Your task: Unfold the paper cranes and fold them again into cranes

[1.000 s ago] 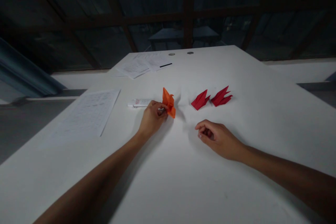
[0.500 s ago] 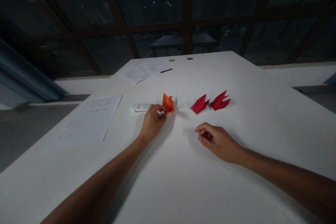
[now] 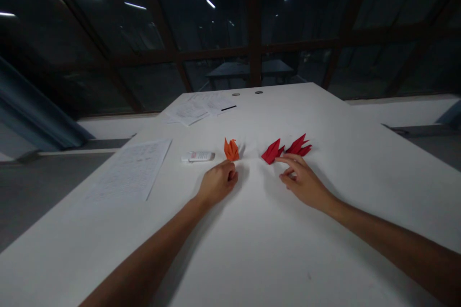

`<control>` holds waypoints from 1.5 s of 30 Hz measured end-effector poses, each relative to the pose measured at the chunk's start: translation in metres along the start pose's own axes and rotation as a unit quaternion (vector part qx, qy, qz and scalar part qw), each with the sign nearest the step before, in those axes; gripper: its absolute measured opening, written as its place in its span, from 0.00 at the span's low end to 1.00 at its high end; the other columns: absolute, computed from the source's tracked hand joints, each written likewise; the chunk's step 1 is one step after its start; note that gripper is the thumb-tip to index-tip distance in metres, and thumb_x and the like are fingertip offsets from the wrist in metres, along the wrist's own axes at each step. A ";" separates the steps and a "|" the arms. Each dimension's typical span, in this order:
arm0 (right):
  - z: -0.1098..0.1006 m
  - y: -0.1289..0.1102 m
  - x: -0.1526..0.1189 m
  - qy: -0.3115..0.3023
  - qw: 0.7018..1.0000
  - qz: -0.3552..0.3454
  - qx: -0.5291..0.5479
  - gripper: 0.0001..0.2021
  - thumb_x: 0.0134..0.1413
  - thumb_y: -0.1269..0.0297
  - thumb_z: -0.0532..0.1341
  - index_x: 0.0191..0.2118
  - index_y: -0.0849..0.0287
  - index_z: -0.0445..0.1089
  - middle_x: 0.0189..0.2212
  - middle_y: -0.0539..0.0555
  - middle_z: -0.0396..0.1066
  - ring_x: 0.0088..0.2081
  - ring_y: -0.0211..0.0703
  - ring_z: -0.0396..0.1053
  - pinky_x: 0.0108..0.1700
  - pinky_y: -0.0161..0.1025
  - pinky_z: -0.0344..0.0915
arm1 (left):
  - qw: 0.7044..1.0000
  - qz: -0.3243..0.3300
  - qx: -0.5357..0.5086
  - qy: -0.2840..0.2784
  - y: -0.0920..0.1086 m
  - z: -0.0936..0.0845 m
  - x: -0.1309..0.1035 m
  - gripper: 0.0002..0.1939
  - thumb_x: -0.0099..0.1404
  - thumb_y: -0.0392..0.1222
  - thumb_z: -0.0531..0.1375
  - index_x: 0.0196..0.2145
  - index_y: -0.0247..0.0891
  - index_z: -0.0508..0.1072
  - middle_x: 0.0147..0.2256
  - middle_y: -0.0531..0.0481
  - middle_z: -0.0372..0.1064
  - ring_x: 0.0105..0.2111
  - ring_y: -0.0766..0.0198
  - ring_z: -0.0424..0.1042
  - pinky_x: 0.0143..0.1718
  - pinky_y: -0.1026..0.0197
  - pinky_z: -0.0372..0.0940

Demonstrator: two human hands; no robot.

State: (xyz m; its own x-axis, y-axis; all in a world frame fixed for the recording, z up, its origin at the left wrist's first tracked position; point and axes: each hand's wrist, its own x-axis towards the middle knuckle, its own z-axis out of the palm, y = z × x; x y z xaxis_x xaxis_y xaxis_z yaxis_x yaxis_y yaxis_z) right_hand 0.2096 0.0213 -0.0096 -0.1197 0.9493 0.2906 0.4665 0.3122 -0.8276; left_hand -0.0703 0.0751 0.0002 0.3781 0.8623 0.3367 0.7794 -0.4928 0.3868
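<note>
An orange folded-paper crane (image 3: 231, 149) stands on the white table, left of two red ones. My left hand (image 3: 218, 182) rests just in front of it with the fingers curled into a loose fist; I see nothing held in it. My right hand (image 3: 303, 183) is by the near red paper crane (image 3: 272, 151), index finger stretched to its right side, thumb apart from the finger. Whether that fingertip touches the paper I cannot tell. Beyond the right hand sits the second red paper crane (image 3: 299, 145), its lower part partly hidden by the fingers.
A white tube (image 3: 198, 156) lies left of the orange crane. Printed sheets lie at the left (image 3: 126, 170) and at the far left (image 3: 190, 109), with a black pen-like stick (image 3: 229, 108) beside them. Two round discs sit at the table's far edge. Dark windows stand behind.
My left hand has let go of the orange crane and drawn back slightly, fingers curling in. The right hand has moved forward to the red cranes, index finger extended. The view has tilted up slightly.
</note>
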 end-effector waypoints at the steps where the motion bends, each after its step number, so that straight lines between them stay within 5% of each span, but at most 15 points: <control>1: 0.000 0.002 0.002 -0.002 1.000 0.007 -0.004 0.22 0.59 0.68 0.60 0.59 0.51 0.69 0.65 0.60 0.54 0.38 0.39 0.74 0.43 0.46 0.76 | 1.000 0.016 0.006 -0.011 0.003 0.000 -0.001 0.11 0.63 0.37 0.58 0.24 0.41 0.61 0.27 0.53 0.64 0.28 0.62 0.64 0.32 0.61 0.57; 6: 0.006 0.002 0.022 -0.015 0.999 0.034 0.010 0.29 0.54 0.67 0.65 0.62 0.53 0.67 0.66 0.62 0.56 0.34 0.37 0.73 0.49 0.49 0.73 | 0.999 0.036 0.032 -0.010 0.007 0.004 -0.002 0.01 0.66 0.39 0.58 0.34 0.41 0.69 0.38 0.46 0.72 0.41 0.55 0.71 0.45 0.56 0.66; 10: 0.015 0.001 0.041 -0.034 0.996 0.067 0.047 0.27 0.53 0.65 0.65 0.60 0.59 0.69 0.43 0.58 0.74 0.26 0.38 0.69 0.33 0.41 0.72 | 0.999 0.016 0.041 0.016 0.002 0.008 -0.001 0.07 0.67 0.40 0.58 0.42 0.37 0.70 0.56 0.34 0.67 0.54 0.44 0.67 0.56 0.42 0.63; 14: 0.029 -0.002 0.041 -0.043 0.991 0.086 0.097 0.26 0.57 0.60 0.62 0.61 0.59 0.67 0.27 0.49 0.71 0.25 0.40 0.68 0.27 0.37 0.66 | 0.999 0.035 0.024 0.003 0.007 0.005 -0.007 0.08 0.69 0.41 0.57 0.44 0.39 0.71 0.61 0.38 0.64 0.56 0.47 0.68 0.56 0.46 0.65; 18: 0.039 -0.012 0.023 -0.076 0.981 0.075 0.165 0.25 0.57 0.59 0.62 0.60 0.58 0.67 0.27 0.47 0.71 0.28 0.40 0.70 0.33 0.38 0.67 | 0.995 0.065 -0.059 -0.039 0.019 -0.002 -0.013 0.14 0.72 0.49 0.56 0.53 0.44 0.66 0.54 0.45 0.68 0.41 0.59 0.75 0.43 0.55 0.70; 22: 0.040 -0.020 0.009 -0.129 0.959 0.063 0.244 0.23 0.56 0.64 0.63 0.58 0.58 0.69 0.27 0.47 0.70 0.31 0.40 0.69 0.35 0.38 0.64 | 0.994 0.060 -0.077 -0.052 0.023 -0.004 -0.015 0.26 0.66 0.54 0.63 0.57 0.45 0.62 0.53 0.44 0.69 0.42 0.55 0.76 0.40 0.55 0.70; 27: 0.039 -0.020 0.005 -0.142 0.958 0.052 0.243 0.23 0.56 0.67 0.62 0.58 0.57 0.68 0.29 0.47 0.71 0.32 0.41 0.69 0.37 0.39 0.63 | 0.994 0.038 -0.085 -0.063 0.022 -0.001 -0.015 0.27 0.66 0.50 0.62 0.59 0.46 0.60 0.50 0.47 0.73 0.40 0.56 0.77 0.40 0.56 0.69; 40: 0.044 -0.013 0.008 -0.005 0.975 0.073 0.211 0.18 0.58 0.64 0.62 0.53 0.53 0.59 0.34 0.47 0.66 0.31 0.39 0.69 0.34 0.39 0.71 | 0.969 -0.008 -0.244 -0.042 0.012 0.004 -0.007 0.28 0.67 0.46 0.62 0.61 0.43 0.58 0.50 0.45 0.72 0.31 0.67 0.72 0.32 0.62 0.67; 45: 0.040 -0.012 0.013 0.019 0.968 0.087 0.235 0.25 0.56 0.59 0.64 0.58 0.50 0.58 0.52 0.54 0.65 0.31 0.35 0.70 0.33 0.40 0.73 | 0.960 -0.006 -0.273 -0.061 0.016 0.000 -0.008 0.26 0.68 0.47 0.61 0.60 0.43 0.59 0.49 0.44 0.73 0.30 0.67 0.72 0.30 0.63 0.66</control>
State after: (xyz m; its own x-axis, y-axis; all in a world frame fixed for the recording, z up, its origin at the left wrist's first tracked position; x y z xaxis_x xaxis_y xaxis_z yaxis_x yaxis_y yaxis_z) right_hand 0.1675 0.0316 -0.0145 -0.0390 0.9899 0.1363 0.0256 0.1374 -0.9902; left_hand -0.0614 0.0602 0.0033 0.4519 0.8595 0.2390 0.4191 -0.4410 0.7936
